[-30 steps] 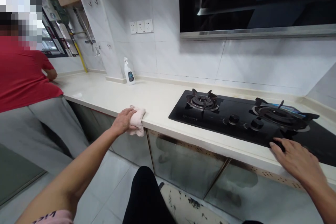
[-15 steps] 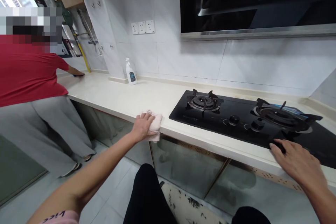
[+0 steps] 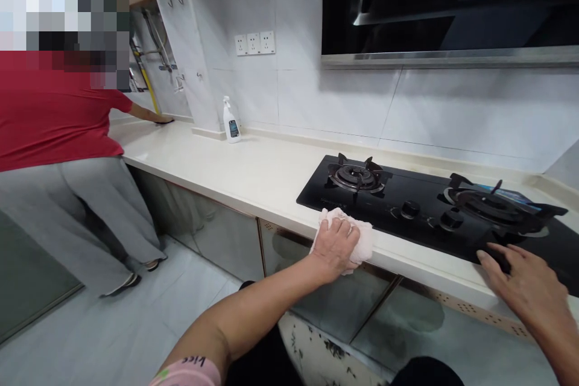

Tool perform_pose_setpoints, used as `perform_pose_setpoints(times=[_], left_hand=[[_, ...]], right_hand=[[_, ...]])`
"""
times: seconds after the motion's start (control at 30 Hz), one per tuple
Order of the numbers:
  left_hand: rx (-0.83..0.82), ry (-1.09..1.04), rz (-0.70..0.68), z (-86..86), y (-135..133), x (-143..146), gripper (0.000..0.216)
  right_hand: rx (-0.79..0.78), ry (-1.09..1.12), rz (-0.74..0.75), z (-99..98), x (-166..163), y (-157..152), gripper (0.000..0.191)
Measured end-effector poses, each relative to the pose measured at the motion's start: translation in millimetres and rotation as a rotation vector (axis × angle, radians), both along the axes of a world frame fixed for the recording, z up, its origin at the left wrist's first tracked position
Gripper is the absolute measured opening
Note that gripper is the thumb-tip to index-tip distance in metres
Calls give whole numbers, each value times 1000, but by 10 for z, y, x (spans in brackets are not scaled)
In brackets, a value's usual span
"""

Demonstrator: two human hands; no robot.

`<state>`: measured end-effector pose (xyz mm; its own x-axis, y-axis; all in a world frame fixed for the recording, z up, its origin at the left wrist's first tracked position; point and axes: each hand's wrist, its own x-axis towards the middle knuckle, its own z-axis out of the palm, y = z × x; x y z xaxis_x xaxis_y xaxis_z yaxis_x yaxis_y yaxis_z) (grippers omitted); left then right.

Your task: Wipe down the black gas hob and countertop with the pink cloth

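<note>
My left hand (image 3: 335,246) presses a crumpled pink cloth (image 3: 364,240) onto the pale stone countertop (image 3: 217,181), close to the front edge. The cloth lies just in front of the black glass gas cooktop (image 3: 425,193), near its left burner (image 3: 356,178). My right hand (image 3: 520,283) rests with spread fingers on the cooktop's front edge, holding nothing. Its fingertips are below the right burner (image 3: 486,205).
A person in a red top (image 3: 54,126) stands at the far left, one hand on the counter. A white spray bottle (image 3: 231,122) stands by the wall, below wall sockets (image 3: 254,43). A black range hood (image 3: 407,12) hangs above the cooktop. Glass-fronted cabinets (image 3: 226,241) lie below.
My left hand and the cloth have slid right along the counter to the cooktop's front. The other person's hand has moved farther along the counter. My right hand has barely moved.
</note>
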<state>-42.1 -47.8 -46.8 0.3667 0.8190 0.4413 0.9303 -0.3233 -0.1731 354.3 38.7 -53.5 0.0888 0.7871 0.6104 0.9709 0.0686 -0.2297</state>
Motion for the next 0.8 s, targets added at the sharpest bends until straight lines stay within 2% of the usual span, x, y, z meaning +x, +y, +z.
perform_pose_setpoints(times=[0.07, 0.13, 0.17, 0.23, 0.3, 0.37, 0.43, 0.53, 0.63, 0.7, 0.8], left_hand=[[-25, -26, 12, 19, -10, 27, 92], [-56, -66, 21, 66, -26, 28, 99], [-73, -87, 16, 102, -36, 13, 101], [-118, -133, -39, 189, -61, -83, 103], [-192, -206, -170, 286, -86, -297, 94], [-278, -319, -305, 377, -95, -626, 73], [-294, -462, -327, 464, -67, -1011, 51], [-127, -615, -132, 597, 66, -1508, 38], [7, -552, 77, 675, 283, -1766, 37], [0, -455, 191, 655, 432, -1826, 36], [-67, -358, 331, 540, 616, -1872, 38]], right_hand=[[95, 113, 151, 112, -336, -219, 68], [196, 167, 427, 211, -863, -506, 62], [199, 161, 575, 245, -1168, -646, 59], [220, 100, 825, 263, -1775, -858, 69], [219, 3, 1019, 200, -2279, -938, 84], [195, -86, 1035, 78, -2633, -900, 92], [166, -161, 913, -48, -2872, -804, 93], [131, -219, 746, -122, -3149, -687, 86], [75, -231, 732, -8, -3387, -645, 69], [0, -270, 731, 113, -3480, -633, 64], [-71, -340, 727, 226, -3453, -616, 74]])
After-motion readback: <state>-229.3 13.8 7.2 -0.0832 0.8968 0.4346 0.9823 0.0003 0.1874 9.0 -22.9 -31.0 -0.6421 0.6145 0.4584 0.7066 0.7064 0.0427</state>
